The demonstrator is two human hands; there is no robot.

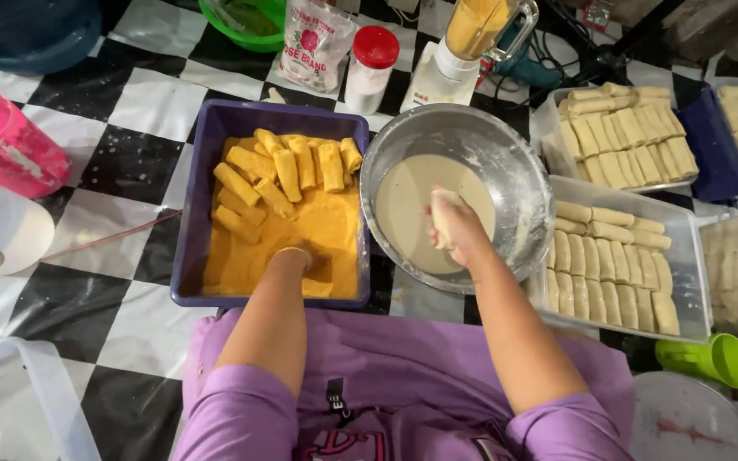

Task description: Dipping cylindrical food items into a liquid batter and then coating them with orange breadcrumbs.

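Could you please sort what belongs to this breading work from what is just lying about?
In use: right hand holding roll, batter bowl, left hand, crumb tray, trays of rolls.
Lying about: blender, jar, green cup, pink tub.

Home kitchen floor: blender (471, 38), batter bowl (506, 145).

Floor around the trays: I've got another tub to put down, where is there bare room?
Bare checkered floor lies left of the purple tub, toward the pink jug. Right of the metal bowl, the roll trays sit packed together.
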